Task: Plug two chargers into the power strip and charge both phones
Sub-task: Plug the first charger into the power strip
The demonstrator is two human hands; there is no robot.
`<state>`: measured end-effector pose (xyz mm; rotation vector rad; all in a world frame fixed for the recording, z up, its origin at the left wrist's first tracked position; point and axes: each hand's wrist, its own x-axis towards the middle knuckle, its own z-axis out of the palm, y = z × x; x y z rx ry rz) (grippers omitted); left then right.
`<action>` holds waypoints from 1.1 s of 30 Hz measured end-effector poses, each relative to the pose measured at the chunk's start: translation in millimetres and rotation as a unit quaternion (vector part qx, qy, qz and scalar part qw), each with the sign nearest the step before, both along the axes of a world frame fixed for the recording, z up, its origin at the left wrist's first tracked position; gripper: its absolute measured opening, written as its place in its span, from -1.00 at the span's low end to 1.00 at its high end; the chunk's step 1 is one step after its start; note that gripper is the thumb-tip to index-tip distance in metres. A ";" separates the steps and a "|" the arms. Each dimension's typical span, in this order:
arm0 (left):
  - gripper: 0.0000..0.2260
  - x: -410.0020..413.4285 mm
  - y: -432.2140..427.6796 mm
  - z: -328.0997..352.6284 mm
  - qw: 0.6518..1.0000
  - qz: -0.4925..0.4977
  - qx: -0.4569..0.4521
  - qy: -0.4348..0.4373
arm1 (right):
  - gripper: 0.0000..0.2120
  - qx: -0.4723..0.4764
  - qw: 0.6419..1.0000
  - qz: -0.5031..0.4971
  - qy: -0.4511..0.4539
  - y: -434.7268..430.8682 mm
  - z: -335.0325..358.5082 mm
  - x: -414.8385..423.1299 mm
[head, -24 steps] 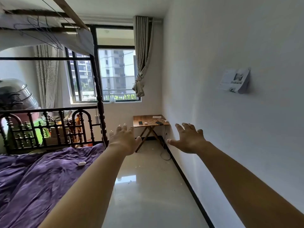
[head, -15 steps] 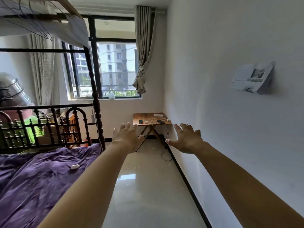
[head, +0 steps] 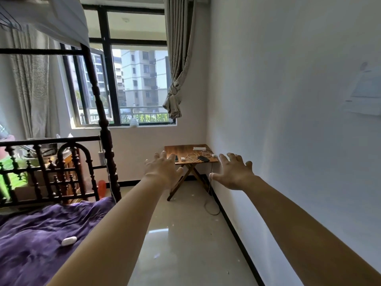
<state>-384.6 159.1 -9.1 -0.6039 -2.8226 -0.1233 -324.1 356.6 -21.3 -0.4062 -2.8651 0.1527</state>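
Hands [head: 162, 172] spread, far from table [head: 181, 150]

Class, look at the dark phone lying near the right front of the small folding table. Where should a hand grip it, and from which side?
Probably by its two long edges, from above. The dark phone lies flat on the folding table, leaving only edges to pinch. The right hand, open and empty, is on that side.
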 end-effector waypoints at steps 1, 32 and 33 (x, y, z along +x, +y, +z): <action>-0.45 -23.4 5.6 1.2 1.000 0.000 -0.006 0.003 | -0.23 0.001 1.000 -0.002 0.001 4.6 2.2 -21.9; -0.50 -680.3 259.4 -32.3 0.999 -0.029 -0.003 -0.016 | -0.28 0.000 1.000 -0.011 -0.019 236.4 -23.2 -680.7; -0.50 -704.6 265.9 -35.1 0.999 -0.029 -0.005 -0.014 | -0.28 0.003 1.000 -0.011 -0.021 242.5 -25.6 -704.5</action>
